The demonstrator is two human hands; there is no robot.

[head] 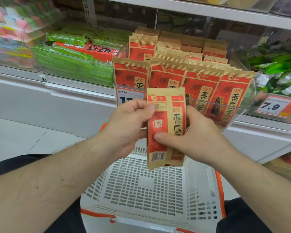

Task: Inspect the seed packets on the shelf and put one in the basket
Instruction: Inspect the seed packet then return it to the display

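I hold one red and tan seed packet (165,115) upright in front of me, its back with the barcode facing me. My left hand (126,125) pinches its upper left edge with thumb and fingers. My right hand (198,133) grips its right side, thumb pressed on the lower front. Below the packet stands a white perforated basket (141,187) with orange trim, with nothing in it. Several matching seed packets (198,84) stand in rows in a clear bin on the shelf behind.
Green packs (71,64) and a red box (91,49) fill the clear bin to the left. More green packs (275,73) lie to the right. Price tags (274,106) hang on the white shelf edge (262,128). Another shelf runs above.
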